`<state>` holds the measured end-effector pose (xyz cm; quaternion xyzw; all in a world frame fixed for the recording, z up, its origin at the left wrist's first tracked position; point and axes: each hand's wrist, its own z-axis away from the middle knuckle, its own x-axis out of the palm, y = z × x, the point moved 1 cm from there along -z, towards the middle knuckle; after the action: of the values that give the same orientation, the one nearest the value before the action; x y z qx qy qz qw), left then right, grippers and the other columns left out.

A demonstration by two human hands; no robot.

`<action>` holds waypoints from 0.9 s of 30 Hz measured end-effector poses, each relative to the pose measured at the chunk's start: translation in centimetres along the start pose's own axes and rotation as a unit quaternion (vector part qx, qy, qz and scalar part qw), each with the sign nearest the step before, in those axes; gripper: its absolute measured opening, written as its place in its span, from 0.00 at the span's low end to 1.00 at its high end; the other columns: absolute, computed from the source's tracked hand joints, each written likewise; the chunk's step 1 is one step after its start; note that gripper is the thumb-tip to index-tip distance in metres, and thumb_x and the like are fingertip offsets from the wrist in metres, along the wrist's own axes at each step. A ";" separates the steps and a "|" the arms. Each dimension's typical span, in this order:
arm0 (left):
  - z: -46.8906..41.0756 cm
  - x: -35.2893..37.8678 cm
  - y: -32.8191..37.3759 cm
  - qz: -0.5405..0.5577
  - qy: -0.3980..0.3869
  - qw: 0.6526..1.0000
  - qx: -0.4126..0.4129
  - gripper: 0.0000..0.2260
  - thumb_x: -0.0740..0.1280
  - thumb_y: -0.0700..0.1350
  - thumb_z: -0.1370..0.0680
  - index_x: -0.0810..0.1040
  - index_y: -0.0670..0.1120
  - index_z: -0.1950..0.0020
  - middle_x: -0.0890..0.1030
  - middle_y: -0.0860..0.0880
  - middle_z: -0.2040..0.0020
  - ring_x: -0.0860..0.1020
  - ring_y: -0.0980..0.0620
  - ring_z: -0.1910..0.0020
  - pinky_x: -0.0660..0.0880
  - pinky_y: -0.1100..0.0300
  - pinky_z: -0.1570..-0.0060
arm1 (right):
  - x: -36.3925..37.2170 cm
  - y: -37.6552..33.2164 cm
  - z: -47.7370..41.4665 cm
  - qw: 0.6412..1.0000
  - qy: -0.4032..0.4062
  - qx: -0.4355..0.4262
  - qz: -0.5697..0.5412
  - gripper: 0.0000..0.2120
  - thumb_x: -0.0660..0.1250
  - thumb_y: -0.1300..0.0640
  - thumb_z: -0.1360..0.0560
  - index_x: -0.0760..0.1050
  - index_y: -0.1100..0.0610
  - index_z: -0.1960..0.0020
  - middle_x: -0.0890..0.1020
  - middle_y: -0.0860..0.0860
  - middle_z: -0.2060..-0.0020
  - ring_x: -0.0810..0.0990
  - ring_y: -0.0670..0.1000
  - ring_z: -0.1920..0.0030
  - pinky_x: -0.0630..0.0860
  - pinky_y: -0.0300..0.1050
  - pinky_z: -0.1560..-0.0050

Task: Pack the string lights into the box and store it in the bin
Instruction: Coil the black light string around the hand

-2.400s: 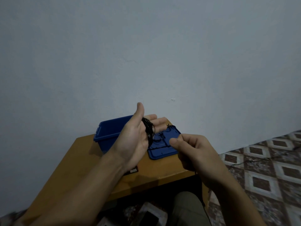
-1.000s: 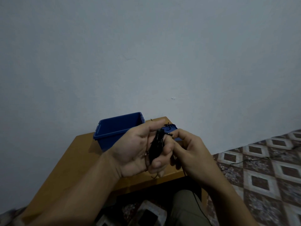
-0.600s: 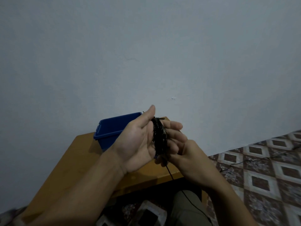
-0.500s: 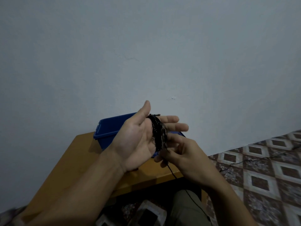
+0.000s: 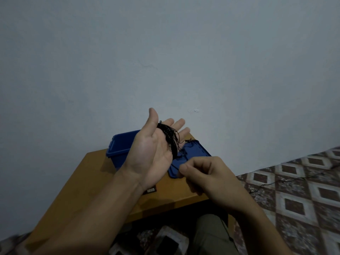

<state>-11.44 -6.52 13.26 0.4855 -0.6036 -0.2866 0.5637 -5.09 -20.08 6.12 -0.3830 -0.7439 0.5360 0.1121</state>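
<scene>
Now | string lights (image 5: 170, 138) coiled round left hand (image 5: 152, 153), fingers straight | right hand (image 5: 207, 173) pinching strand, drawn off coil since last wrap | winding unfinished; boxing pending

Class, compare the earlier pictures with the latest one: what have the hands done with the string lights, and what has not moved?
The right hand came off the coil of lights and drew back down and rightward, pinching a strand. The left hand, curled round the coil a second ago, now holds its fingers straight with the coil round them. The bin, lid and table stayed put.
</scene>
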 end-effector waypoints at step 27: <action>-0.2 -0.8 -1.4 -0.215 0.000 0.969 -0.122 0.39 0.43 0.70 0.22 0.60 0.46 0.20 0.69 0.51 0.24 0.66 0.55 0.26 0.55 0.53 0.23 | -0.9 -0.9 0.3 0.983 0.091 -0.052 -0.150 0.13 0.67 0.53 0.23 0.76 0.63 0.58 0.66 0.51 0.74 0.59 0.48 0.75 0.58 0.40 0.75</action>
<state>-11.02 -6.23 11.73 0.5312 -0.4457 -0.4724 0.5441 -5.04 -21.02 6.99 -0.3193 -0.8067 0.4363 0.2384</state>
